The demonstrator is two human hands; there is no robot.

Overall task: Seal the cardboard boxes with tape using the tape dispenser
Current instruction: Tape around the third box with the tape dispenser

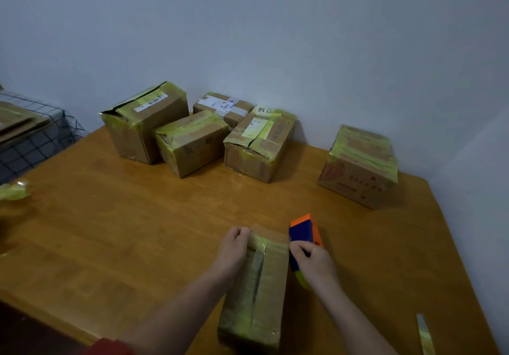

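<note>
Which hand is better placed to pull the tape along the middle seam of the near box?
The right. The right hand grips the tape dispenser just beside the far right corner of the near box. The left hand holds the box's far left corner, so it probably serves best to steady it.

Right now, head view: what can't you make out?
Head view only:
- Tape roll: mostly behind right hand gripping the dispenser.
- Near box: left side behind left hand.
- Labels on far boxes: too small to read.
- Yellow wad: cut by left edge.
- Strip: cut by bottom edge.
</note>
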